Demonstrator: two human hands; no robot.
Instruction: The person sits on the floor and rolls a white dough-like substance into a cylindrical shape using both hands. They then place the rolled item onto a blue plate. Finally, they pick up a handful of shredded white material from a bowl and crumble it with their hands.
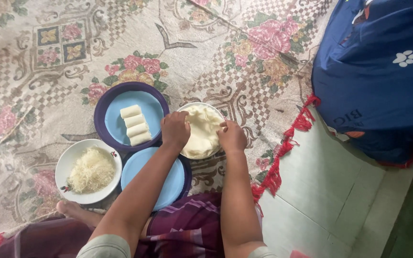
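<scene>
Rolls stacked four high, wrappers in hand

Cheese-like shreds [92,170] fill a white bowl [66,162] at nine o'clock from the person's lap, heaped and seemingly little used. Just beside it, at about eleven o'clock, a purple-rimmed blue plate [151,107] carries four pale finished rolls [135,125] laid side by side in a short column. Below that, at six o'clock from the rolls, a second blue plate [142,167] sits partly under the left forearm, with nothing visible on the part that shows.

Further right, the left hand [175,130] rests on the near left edge of a pile of thin cream wrappers [202,129] on a white plate [190,107], fingers curled down and pinched on the top sheet. The right hand [232,136] sits at three o'clock on the same pile, fingers bent against the sheet's edge; whether it grips or only presses I cannot tell.

Judging from this, four rolls are made, and a thick pile of wrappers and most of the filling remain. A dark blue bag [374,71] lies at two o'clock, off the patterned mat [34,71].
</scene>
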